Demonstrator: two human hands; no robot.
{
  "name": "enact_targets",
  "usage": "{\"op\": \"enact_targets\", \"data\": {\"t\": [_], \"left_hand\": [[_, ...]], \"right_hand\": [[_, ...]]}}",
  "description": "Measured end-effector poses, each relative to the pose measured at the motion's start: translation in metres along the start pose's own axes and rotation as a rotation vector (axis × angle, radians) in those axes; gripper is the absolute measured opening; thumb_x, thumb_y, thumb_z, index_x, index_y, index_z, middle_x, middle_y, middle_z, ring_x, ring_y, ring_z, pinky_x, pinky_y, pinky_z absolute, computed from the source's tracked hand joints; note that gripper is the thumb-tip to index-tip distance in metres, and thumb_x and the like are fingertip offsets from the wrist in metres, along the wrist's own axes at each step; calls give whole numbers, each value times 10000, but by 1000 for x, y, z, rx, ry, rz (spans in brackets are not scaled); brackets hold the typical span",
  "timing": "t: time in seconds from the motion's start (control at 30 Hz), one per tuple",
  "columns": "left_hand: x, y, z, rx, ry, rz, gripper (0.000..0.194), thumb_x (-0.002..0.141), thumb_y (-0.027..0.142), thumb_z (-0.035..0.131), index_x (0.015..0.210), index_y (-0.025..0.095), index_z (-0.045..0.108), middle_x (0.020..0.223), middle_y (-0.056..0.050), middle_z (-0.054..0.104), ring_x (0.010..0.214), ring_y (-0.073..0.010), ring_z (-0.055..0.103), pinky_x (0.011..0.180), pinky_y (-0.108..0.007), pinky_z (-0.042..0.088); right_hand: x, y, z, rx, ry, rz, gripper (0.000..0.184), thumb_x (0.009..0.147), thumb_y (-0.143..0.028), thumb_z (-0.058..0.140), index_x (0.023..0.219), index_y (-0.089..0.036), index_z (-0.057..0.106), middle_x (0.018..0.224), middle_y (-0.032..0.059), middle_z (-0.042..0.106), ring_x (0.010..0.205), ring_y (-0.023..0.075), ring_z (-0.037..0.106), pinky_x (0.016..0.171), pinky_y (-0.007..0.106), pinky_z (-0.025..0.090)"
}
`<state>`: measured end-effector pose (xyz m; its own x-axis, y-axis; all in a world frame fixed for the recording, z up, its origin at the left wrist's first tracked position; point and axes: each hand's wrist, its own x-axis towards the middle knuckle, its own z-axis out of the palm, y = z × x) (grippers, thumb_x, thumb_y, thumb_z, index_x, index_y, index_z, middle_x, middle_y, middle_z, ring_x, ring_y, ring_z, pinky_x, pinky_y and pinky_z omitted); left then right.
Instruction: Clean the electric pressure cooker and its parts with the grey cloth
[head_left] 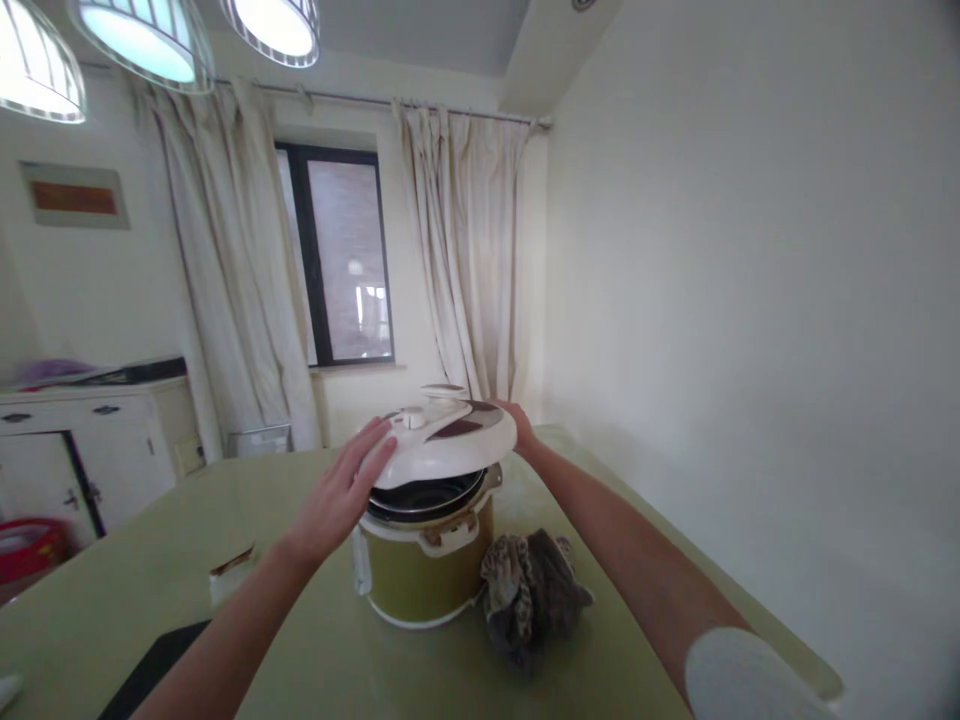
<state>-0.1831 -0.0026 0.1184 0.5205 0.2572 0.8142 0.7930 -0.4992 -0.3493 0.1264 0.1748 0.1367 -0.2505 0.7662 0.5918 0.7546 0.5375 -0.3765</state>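
Observation:
A white lid (pixel 450 447) with a brown inlay, a small knob and a top handle sits tilted over an electric pressure cooker (pixel 424 575). Its near side is lifted clear of the black inner pot (pixel 427 497), which shows through the gap. My left hand (pixel 349 490) lies along the lid's left edge, fingers together against it. At the far right edge my right hand (pixel 517 427) grips the lid; most of its fingers are hidden behind the rim. A crumpled grey and patterned cloth (pixel 532 595) lies against the cooker's right side.
The cooker stands on a green table (pixel 300 640). A small opened packet (pixel 231 577) and a flat black object (pixel 154 665) lie to the left. A bare wall (pixel 712 300) borders the table's right side. A white cabinet (pixel 120 440) and a red container (pixel 34 550) are at far left.

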Motion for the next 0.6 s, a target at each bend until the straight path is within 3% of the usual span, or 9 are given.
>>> {"op": "enact_targets", "data": {"t": [0.13, 0.23, 0.37, 0.47, 0.53, 0.6], "left_hand": [[-18, 5, -8, 104, -47, 121, 773, 1022, 46, 495, 1699, 318, 241, 1685, -152, 422, 1607, -330, 305, 1231, -541, 445], [-25, 9, -9, 138, -85, 156, 800, 997, 9, 526, 1693, 308, 269, 1686, -170, 415, 1607, -357, 292, 1219, -566, 451], [-37, 3, -7, 143, -92, 150, 783, 993, -12, 502, 1676, 324, 319, 1671, -146, 449, 1592, -328, 338, 1186, -503, 505], [-45, -2, -9, 134, -114, 148, 734, 999, 12, 524, 1649, 324, 386, 1614, -126, 533, 1573, -306, 385, 1180, -480, 518], [-48, -3, -12, 133, -120, 137, 716, 1000, 28, 544, 1640, 319, 409, 1593, -125, 558, 1565, -302, 402, 1183, -480, 516], [-48, -1, -14, 132, -128, 127, 720, 1001, 38, 549, 1647, 317, 396, 1607, -124, 544, 1567, -302, 398, 1185, -481, 513]], "right_hand": [[9, -6, 25, -167, -105, 23, 253, 1002, -416, 603, 1117, -233, 733, 1083, 121, 804, 1083, 285, 739, 976, 391, 508], [16, -7, 35, -229, -166, 12, 324, 1019, -462, 579, 1235, -243, 683, 1105, 123, 800, 1120, 285, 732, 1033, 409, 467], [18, -1, 40, -255, -236, -17, 448, 1014, -520, 571, 1390, -280, 611, 1162, 88, 802, 1115, 283, 740, 1012, 386, 485], [15, 5, 43, -201, -239, -61, 557, 1021, -523, 540, 1537, -317, 507, 1399, 52, 721, 1223, 261, 704, 1023, 344, 501], [13, 8, 46, -172, -246, -95, 558, 1026, -502, 526, 1560, -346, 491, 1536, 8, 623, 1321, 234, 649, 1060, 310, 489], [11, 9, 49, -192, -268, -92, 506, 1024, -509, 530, 1508, -365, 547, 1507, -7, 648, 1312, 230, 653, 1046, 305, 497]]}}
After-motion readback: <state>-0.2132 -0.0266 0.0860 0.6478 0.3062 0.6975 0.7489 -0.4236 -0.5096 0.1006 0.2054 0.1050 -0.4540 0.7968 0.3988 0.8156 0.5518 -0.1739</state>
